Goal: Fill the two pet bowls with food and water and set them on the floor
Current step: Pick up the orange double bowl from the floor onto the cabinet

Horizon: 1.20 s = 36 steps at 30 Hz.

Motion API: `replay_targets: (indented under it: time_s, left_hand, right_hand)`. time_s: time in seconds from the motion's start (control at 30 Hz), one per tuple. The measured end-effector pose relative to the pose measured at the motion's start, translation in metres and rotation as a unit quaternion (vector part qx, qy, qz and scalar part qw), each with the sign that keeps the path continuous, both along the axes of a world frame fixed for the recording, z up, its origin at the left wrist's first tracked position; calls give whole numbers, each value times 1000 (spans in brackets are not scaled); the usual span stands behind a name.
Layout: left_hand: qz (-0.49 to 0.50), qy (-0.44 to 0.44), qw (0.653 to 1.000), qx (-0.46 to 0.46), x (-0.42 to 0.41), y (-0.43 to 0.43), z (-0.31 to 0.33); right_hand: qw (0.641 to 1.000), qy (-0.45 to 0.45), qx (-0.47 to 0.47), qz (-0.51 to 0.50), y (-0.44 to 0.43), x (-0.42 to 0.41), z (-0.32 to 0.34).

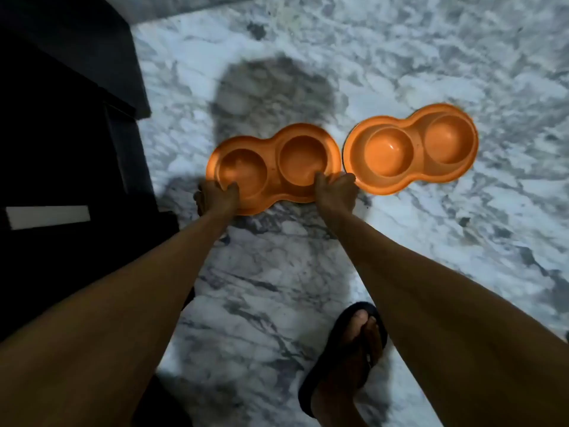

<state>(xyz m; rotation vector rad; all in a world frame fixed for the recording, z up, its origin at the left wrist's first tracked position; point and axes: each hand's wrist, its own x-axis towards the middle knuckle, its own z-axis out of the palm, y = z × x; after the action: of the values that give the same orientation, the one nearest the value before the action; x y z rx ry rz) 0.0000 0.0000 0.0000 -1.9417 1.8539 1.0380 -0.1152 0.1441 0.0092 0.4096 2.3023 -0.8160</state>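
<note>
Two orange pet bowls are counted: the left bowl [272,183] and the right bowl [415,158]; four round wells [304,157] are seen in all, two moulded into each bowl; two grips are counted, the left grip [217,195] and the right grip [335,192], both closed on the near rim of the left bowl; two bare forearms [123,288] are seen; one foot [354,362] is shown in one dark sandal [337,326]; one dark cabinet [61,118] is counted, with one white strip [47,216] on it; one marbled floor [400,57] is seen.
</note>
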Motion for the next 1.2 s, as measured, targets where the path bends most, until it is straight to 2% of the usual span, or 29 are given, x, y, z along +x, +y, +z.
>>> replay_targets:
  time_s: [0.23, 0.4, 0.57, 0.73, 0.93, 1.07, 1.2]
  left_hand:
    - [38, 18, 999, -12, 4, -7, -2]
    - [75, 51, 996, -26, -2, 1, 68]
    - [79, 80, 993, -35, -29, 5, 197]
    - [71, 114, 989, -62, -59, 16, 366]
    - [121, 205, 968, -80, -67, 34, 557]
    - [135, 265, 950, -93, -50, 34, 653]
    - [143, 319, 932, -94, -13, 27, 721]
  right_hand:
    - [998, 7, 4, -64, -5, -5, 3]
    - [998, 33, -6, -59, 7, -11, 71]
    - [997, 38, -24, -66, 15, -40, 198]
    - [992, 60, -68, -86, 27, -69, 366]
    - [983, 94, -118, -99, 32, -78, 563]
    - [974, 124, -152, -113, 30, -61, 663]
    - [961, 165, -186, -119, 24, -23, 734]
